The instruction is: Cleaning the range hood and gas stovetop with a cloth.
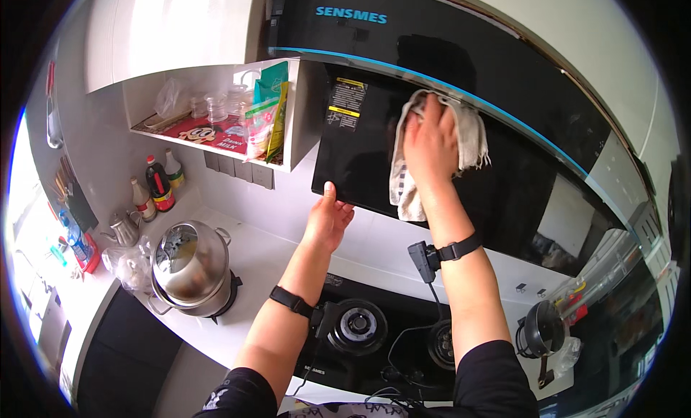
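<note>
A black glass range hood panel (367,159) fills the middle of the head view, below a blue-edged upper section (448,34) marked Sensmes. My right hand (432,140) presses a pale, fringed cloth (405,188) flat against the panel, near its upper edge; its fingers are spread over the cloth and slightly blurred. My left hand (329,218) grips the panel's lower left edge, thumb in front and fingers beneath. A label (345,102) with yellow bands is stuck on the panel's upper left.
Below lies a black gas hob (359,326) with cables over it. A steel pot (189,267), sauce bottles (160,186) and a metal kettle (125,229) stand on the left counter. An open shelf (216,145) holds jars and packets. A black pan (544,327) is at right.
</note>
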`<state>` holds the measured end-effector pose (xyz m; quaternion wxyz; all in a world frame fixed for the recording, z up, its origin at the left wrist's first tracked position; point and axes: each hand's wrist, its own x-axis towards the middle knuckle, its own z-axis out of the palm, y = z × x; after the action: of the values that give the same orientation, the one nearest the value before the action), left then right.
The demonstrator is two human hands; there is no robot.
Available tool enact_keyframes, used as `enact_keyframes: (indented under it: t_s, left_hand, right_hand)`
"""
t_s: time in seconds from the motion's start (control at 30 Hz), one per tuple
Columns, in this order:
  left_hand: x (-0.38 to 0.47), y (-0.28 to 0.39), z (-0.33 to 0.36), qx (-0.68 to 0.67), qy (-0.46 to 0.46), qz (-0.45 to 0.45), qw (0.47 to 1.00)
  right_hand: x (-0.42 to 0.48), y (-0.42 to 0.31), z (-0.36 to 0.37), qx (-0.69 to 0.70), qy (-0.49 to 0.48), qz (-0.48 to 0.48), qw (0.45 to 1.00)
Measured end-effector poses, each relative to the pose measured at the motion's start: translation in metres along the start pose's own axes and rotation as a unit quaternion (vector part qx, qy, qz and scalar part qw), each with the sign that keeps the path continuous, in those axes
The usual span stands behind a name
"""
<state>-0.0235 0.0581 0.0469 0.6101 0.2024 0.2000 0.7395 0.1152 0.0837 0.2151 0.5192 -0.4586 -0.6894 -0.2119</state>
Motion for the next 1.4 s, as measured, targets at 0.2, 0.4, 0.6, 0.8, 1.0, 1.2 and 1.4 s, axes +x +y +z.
enact_keyframes:
  t_s: [0.2, 0.4, 0.6, 0.8, 1.0, 1.2, 1.4]
  left_hand:
    - [0.004, -0.005, -0.004, 0.007, -0.006, -0.01, 1.0]
    - [0.011, -0.01, -0.001, 0.05, -0.027, 0.012, 0.998]
    - [0.003, -0.003, -0.001, 0.03, -0.068, 0.03, 0.997]
    - [0.003, 0.001, -0.001, 0.0, 0.018, 0.032, 0.999]
    - [0.007, 0.007, -0.015, 0.027, -0.025, 0.026, 0.999]
    - [0.011, 0.003, -0.011, 0.042, -0.005, 0.029, 0.999]
    - [0.025, 0.01, -0.025, 0.046, -0.034, 0.031, 0.998]
  right_hand:
    - [0.012, -0.057, 0.056, 0.006, 0.123, -0.169, 0.978]
    - [-0.018, -0.082, 0.095, -0.187, 0.12, -0.294, 0.929]
    - [-0.006, -0.014, 0.054, 0.09, 0.054, -0.279, 0.955]
    - [-0.022, 0.138, -0.052, -0.011, 0.065, -0.227, 0.972]
    - [-0.051, 0.28, -0.15, -0.139, 0.029, -0.081, 0.987]
    - [-0.054, 0.42, -0.229, -0.128, 0.098, 0.157, 0.974]
    - [-0.094, 0.493, -0.232, -0.156, 0.238, 0.113, 0.952]
